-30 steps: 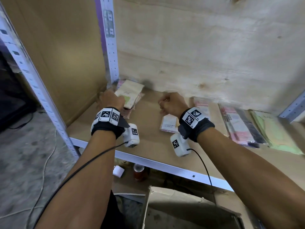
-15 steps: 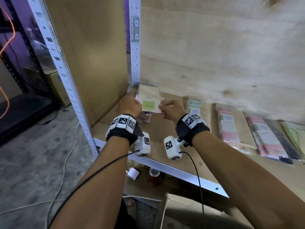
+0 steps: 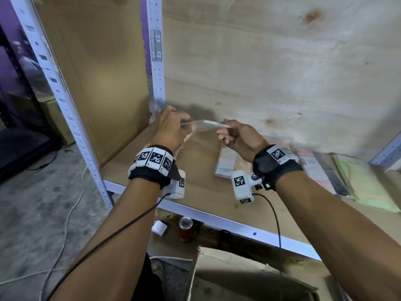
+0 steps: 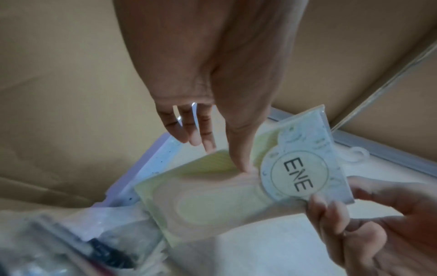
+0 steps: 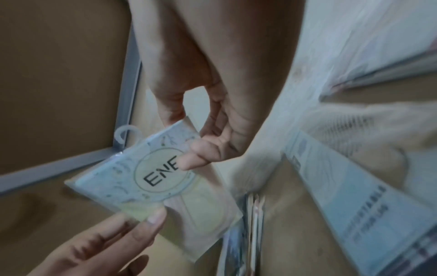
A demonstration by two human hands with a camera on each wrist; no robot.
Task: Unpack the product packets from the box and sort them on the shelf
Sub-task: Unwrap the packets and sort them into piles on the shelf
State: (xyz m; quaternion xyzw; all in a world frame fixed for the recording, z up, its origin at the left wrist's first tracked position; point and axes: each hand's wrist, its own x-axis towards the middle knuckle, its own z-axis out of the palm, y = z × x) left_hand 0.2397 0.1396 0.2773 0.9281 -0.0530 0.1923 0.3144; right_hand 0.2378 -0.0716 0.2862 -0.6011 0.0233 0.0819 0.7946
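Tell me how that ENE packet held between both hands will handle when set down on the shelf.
The ENE packet is likely light: the left hand and right hand hold it by fingertips alone. It is probably thin and somewhat bendy, seen edge-on from the head view. Its glossy clear sleeve may slide on the shelf.

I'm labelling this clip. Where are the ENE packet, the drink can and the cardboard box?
ENE packet (image 4: 298, 174): left wrist view, on its round printed label.
Drink can (image 3: 186, 222): head view, on its silver top, below the shelf.
Cardboard box (image 3: 245, 276): head view, on its open flap.
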